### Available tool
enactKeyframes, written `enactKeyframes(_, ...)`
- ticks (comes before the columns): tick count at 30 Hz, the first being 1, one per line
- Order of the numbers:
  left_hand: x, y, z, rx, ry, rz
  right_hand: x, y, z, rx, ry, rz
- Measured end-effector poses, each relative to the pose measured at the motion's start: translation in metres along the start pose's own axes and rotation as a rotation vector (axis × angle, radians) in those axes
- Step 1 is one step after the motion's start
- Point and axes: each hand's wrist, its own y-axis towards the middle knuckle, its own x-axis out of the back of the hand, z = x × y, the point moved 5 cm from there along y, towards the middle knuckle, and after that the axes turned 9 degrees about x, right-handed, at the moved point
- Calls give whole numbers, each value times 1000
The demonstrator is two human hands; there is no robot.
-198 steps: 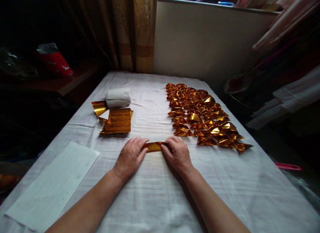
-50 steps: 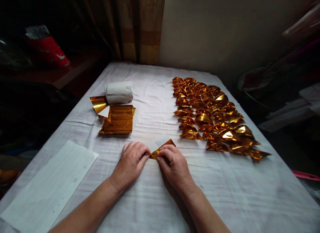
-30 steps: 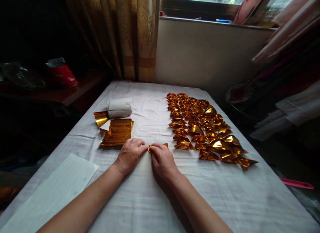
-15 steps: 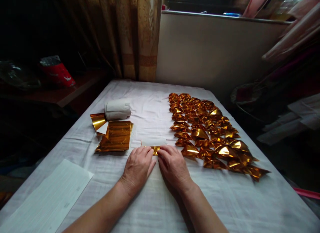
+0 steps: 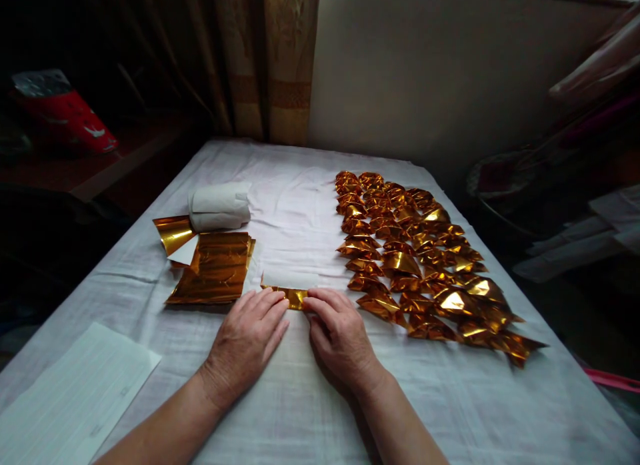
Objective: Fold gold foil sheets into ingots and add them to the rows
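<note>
A partly folded sheet of gold foil paper (image 5: 296, 299) lies flat in front of me, its white side showing along the far edge. My left hand (image 5: 247, 335) presses its left end, fingers together and slightly bent. On the right end, the curled fingers of my right hand (image 5: 343, 337) pinch the folded strip against the cloth. Only the gold middle shows between my fingertips; both ends are under them. Left of it sits a stack of gold foil sheets (image 5: 217, 265), with a bent gold-and-white piece (image 5: 175, 233) at its corner.
Several rows of folded gold foil pieces (image 5: 400, 264) cover the table's right side. A white roll (image 5: 219, 207) stands behind the stack. A lined paper sheet (image 5: 83, 392) lies at front left on the white tablecloth (image 5: 295, 178). A red container (image 5: 70, 118) is on a side shelf.
The view has tilted down and shifted slightly to the right. My left hand has moved a little away from my right, so more gold strip shows between them.
</note>
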Motion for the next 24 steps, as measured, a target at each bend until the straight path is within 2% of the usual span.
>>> enactKeyframes(8,0,6,-4,16,-49,77,-1,2,-5,-6,-39,47)
enactKeyframes(19,-2,5,-1,56,-88,98,1,0,-7,35,-87,114)
enactKeyframes(24,-2,6,0,50,-103,99,1,1,-5,57,-152,97)
